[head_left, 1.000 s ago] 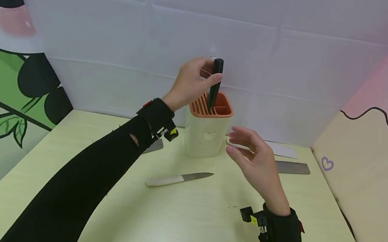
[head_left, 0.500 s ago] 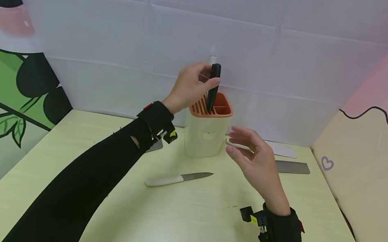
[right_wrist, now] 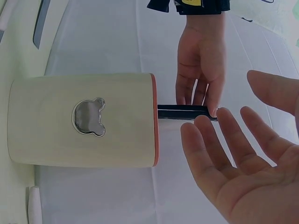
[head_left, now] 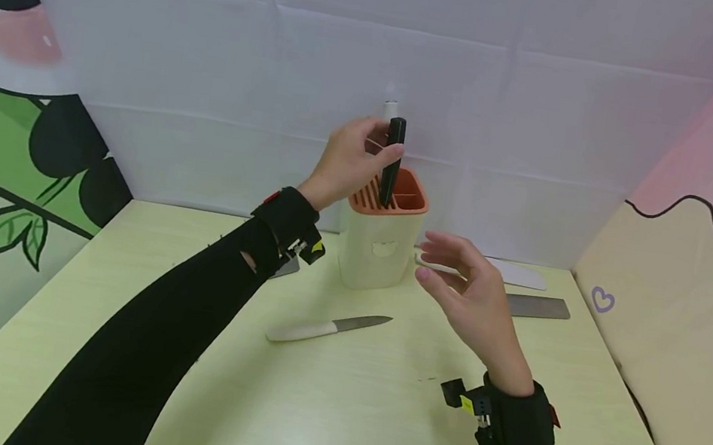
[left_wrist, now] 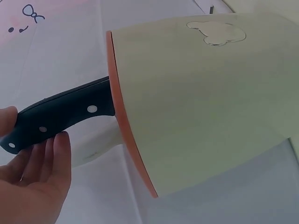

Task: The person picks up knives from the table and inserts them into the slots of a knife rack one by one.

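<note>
Left wall (head_left: 14,129): printed with a green, black and pink cartoon and a leaf sprig.

Left sleeve (head_left: 163,332): black, reaching over the counter (head_left: 327,431), with a strap (head_left: 287,217) and small camera at the wrist.

Left blade (head_left: 285,268): grey, flat on the counter, mostly hidden behind the left wrist.

Small knife (head_left: 328,329): pale handle to the left, pointed grey blade to the right; lies flat on the counter in front of the holder (head_left: 378,252), apart from both hands.

Left hand (head_left: 348,157): raised over the holder's left side; thumb and fingers close on the upper end of the black knife (head_left: 392,163), pinching its handle.

White handle (head_left: 390,110): upright, just behind the black knife, rising from the holder.

Black knife: handle up, with light rivets; stands in the slotted part of the holder's orange top (head_left: 390,194), its blade out of sight inside.

Holder: cream, upright on the counter near the back sheet (head_left: 212,80); slots at the left of its top, larger compartments at the right; bear-shaped emblem (right_wrist: 88,117) on the front.

Right hand (head_left: 472,296): to the right of the holder and apart from it, holding nothing; fingers loosely bent and spread, thumb well away from them.

White blade (head_left: 520,276): flat on the counter, behind the right hand.

Right blade (head_left: 539,308): grey, broad, in front of the white blade, its left end hidden by the right hand.

Right wall (head_left: 688,299): pink and cream, with a small purple heart.
</note>
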Available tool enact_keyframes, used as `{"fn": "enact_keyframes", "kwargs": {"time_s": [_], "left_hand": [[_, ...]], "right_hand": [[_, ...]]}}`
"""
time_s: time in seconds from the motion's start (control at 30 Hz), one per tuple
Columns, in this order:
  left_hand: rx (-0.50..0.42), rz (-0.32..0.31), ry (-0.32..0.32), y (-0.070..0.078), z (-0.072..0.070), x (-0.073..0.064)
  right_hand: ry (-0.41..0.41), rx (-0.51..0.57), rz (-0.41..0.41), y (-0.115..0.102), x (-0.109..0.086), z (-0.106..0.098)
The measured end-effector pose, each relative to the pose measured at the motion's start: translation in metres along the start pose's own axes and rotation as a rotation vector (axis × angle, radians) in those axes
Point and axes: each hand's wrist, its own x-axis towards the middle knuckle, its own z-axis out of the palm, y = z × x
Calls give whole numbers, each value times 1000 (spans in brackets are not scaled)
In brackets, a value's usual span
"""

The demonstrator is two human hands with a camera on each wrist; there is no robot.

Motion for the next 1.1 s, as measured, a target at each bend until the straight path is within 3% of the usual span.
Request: {"fn": "enact_keyframes", "kwargs": {"time_s": [0.33, 0.5, 0.63, 0.8, 1.03, 1.1], "left_hand": [[-14, -48, -75, -7, -2, -9], [25, -28, -77, -13, -13, -28], [79, 17, -80, -19, -25, -58], [221, 69, -92, -37, -38, -106], [349, 3, -107, -67, -48, -166], [396, 17, -113, -77, -49, -181]], "right_hand": [[3, -20, 4, 2, -2, -3], [11, -24, 9, 0, -3, -7], [17, -31, 18, 1, -4, -12], [8, -110, 31, 10, -8, -23], [-10, -318, 5, 30, -15, -51], [-18, -381, -6, 37, -17, -59]]}}
